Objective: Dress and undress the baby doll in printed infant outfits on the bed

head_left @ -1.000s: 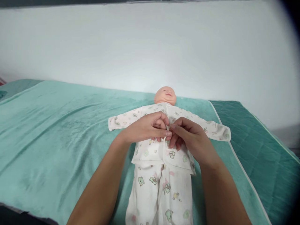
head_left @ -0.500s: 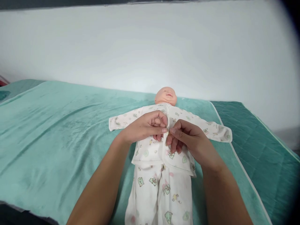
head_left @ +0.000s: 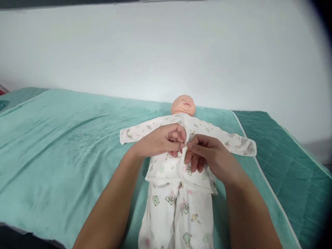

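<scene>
A baby doll (head_left: 183, 104) lies on its back on the bed, head away from me. It wears a white printed shirt (head_left: 163, 169) with sleeves spread out and matching white trousers (head_left: 178, 214). My left hand (head_left: 160, 141) and my right hand (head_left: 207, 154) meet over the doll's chest. Both pinch the front edges of the shirt where they join, thumbs and forefingers pressed together at the closure. What sits between the fingertips is too small to make out.
A light green towel (head_left: 64, 138) covers most of the bed under the doll. A darker green quilted mattress (head_left: 280, 152) shows at the right. A white wall (head_left: 155, 52) runs close behind the doll's head.
My hands stay at the shirt's front. The fingertips have shifted slightly, with the right hand's fingers a little lower and closer to the left thumb.
</scene>
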The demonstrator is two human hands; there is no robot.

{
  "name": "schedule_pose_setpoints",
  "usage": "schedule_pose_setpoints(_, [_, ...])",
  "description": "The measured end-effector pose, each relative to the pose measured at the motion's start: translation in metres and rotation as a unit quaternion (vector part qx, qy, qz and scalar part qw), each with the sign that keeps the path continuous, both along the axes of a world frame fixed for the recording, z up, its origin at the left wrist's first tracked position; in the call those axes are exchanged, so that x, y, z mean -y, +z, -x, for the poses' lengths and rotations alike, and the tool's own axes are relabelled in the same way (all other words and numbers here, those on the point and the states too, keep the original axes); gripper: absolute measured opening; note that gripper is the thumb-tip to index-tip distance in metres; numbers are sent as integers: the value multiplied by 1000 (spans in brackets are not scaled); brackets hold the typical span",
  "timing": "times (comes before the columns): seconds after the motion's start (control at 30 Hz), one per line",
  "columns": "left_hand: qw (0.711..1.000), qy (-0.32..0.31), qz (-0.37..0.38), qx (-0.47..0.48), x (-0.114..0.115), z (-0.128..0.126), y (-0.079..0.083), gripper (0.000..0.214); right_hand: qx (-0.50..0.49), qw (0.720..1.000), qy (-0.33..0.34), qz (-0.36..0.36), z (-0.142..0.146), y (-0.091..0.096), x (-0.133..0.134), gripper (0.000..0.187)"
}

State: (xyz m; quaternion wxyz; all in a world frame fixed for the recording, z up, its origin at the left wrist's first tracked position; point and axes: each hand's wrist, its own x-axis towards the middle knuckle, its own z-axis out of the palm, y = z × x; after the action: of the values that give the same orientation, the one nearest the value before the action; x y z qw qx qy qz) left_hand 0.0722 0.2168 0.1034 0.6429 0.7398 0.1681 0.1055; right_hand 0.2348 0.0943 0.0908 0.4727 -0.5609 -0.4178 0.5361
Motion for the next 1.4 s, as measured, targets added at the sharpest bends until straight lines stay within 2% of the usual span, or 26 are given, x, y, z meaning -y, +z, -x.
schedule_pose_setpoints(0.33, [999,-25,-14,-24,-3,2,2,16,20,1000,19,8,-3,0,1,37])
schedule_pose_setpoints(0.73, [999,-30,-13,-33,0,4,6,19,53,998,10,17,-1,0,1,46])
schedule_pose_setpoints(1.07, [999,-9,-21,-42,2,1,6,12,66,998,13,10,-1,0,1,47])
schedule_pose_setpoints(1.4, [999,-6,-25,-38,1,0,4,12,66,998,22,9,-3,1,3,35])
